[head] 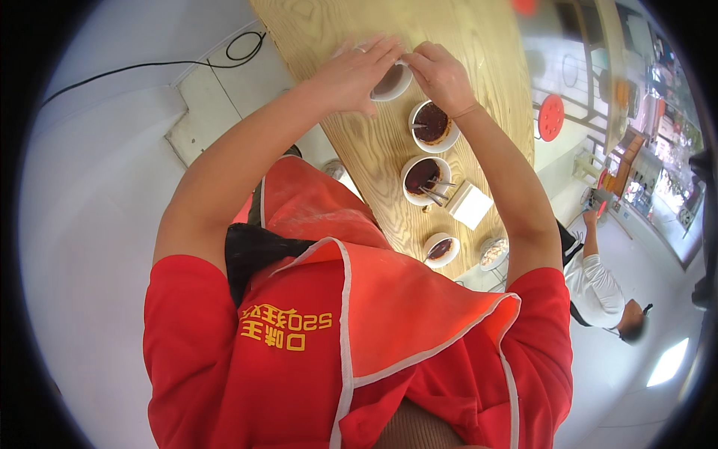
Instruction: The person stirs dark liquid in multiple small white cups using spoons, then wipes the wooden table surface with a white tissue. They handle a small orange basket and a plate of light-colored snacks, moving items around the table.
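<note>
Near the table's far left edge stands a white bowl [394, 84] with hazy brownish contents, seemingly under clear plastic film. My left hand [362, 70] lies over its left side, fingers extended and thumb spread; a ring is on one finger. At the rim, my right hand [442, 77] pinches what looks like the film's edge, close to my left fingertips. Just below my right hand is a white bowl of dark red sauce [433, 124] with a spoon in it. Another sauce bowl [423, 178] nearer me holds several metal utensils. My left hand hides part of the covered bowl.
On the wooden table [387, 163] are a white box [470, 206] and a smaller sauce bowl [442, 248]. A bowl of pale pieces [493, 251] sits by the right edge. A red stool [551, 118] and a person [594, 280] are to the right; a black cable [151, 66] runs left.
</note>
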`<state>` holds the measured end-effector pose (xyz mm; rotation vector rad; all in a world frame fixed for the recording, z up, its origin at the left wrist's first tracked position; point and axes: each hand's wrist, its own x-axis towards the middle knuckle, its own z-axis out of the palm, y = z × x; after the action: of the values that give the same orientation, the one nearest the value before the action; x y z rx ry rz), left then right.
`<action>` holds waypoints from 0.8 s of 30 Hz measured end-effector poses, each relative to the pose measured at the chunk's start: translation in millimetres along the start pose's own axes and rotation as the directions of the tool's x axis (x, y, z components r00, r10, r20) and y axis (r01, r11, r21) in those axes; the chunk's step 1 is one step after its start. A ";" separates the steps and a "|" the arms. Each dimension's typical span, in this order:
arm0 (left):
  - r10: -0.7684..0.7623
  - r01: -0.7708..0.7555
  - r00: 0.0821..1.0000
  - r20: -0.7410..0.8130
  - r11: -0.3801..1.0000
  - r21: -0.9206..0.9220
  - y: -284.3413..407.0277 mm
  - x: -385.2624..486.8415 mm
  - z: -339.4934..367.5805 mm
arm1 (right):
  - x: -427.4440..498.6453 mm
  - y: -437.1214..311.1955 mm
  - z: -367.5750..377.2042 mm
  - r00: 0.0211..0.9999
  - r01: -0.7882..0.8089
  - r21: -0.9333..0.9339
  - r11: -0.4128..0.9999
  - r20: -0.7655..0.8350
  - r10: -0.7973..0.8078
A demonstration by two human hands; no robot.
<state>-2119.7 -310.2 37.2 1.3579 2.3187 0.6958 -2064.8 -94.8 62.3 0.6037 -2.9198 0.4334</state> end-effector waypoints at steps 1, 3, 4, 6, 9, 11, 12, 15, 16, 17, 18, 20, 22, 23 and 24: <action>0.011 -0.011 1.000 0.006 1.000 0.020 -0.4 3.7 2.7 | 0.0 1.2 1.9 1.000 0.011 -0.018 1.000 0.024 -0.011; 0.030 -0.030 1.000 0.009 0.998 0.048 -2.6 9.7 7.5 | -2.7 3.5 4.0 0.997 0.018 -0.051 0.999 0.075 -0.014; 0.035 -0.035 0.999 0.008 0.998 0.055 -3.9 11.2 9.5 | -4.4 4.2 5.1 0.996 0.028 -0.060 0.998 0.092 -0.022; 0.030 -0.031 1.000 0.009 0.997 0.077 -6.0 13.4 12.9 | -7.9 4.7 6.8 0.994 0.040 -0.062 0.997 0.107 -0.033; 0.006 -0.008 1.000 0.025 0.995 0.102 -6.8 16.7 15.7 | -11.6 3.4 8.1 0.990 0.039 -0.062 0.997 0.140 -0.030; -0.003 0.000 0.999 0.032 0.994 0.107 -6.7 18.5 16.1 | -13.4 1.3 7.6 0.984 0.027 -0.083 0.996 0.177 -0.012; -0.011 0.007 0.999 0.041 0.995 0.097 -6.3 18.7 16.3 | -14.4 0.1 6.8 0.981 0.021 -0.094 0.995 0.196 -0.003; -0.006 0.004 1.000 0.022 0.995 0.104 -7.1 20.3 16.2 | -16.3 -2.6 4.3 0.970 0.013 -0.068 0.998 0.242 0.004; -0.002 0.000 1.000 0.017 0.994 0.112 -7.5 20.6 16.8 | -16.4 -3.0 3.8 0.969 0.012 -0.067 0.998 0.248 0.005; 0.000 -0.001 1.000 0.012 0.993 0.120 -7.9 20.5 17.7 | -16.5 -3.6 3.1 0.967 0.012 -0.065 0.998 0.256 0.005; -0.004 0.002 1.000 0.018 0.993 0.121 -8.4 20.9 18.9 | -16.4 -4.1 2.7 0.964 0.011 -0.062 0.998 0.265 0.006; 0.000 -0.001 1.000 0.010 0.992 0.125 -10.0 21.6 21.7 | -15.6 -6.0 2.2 0.964 0.031 -0.057 0.998 0.266 -0.014; 0.041 -0.029 0.995 -0.086 0.991 0.130 -11.6 20.6 25.0 | -14.5 -9.9 1.6 0.958 0.017 -0.055 0.998 0.287 0.000; 0.066 -0.046 0.987 -0.143 0.990 0.135 -12.3 20.3 26.5 | -13.7 -12.7 1.5 0.952 -0.006 -0.057 0.998 0.305 0.023; 0.067 -0.047 0.988 -0.140 0.989 0.141 -12.9 20.8 27.8 | -13.1 -16.1 1.2 0.943 -0.039 -0.060 0.997 0.329 0.056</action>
<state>-2123.6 -290.8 5.8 1.4846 2.4899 0.6840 -2046.4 -104.5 62.9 0.6570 -3.2579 0.2817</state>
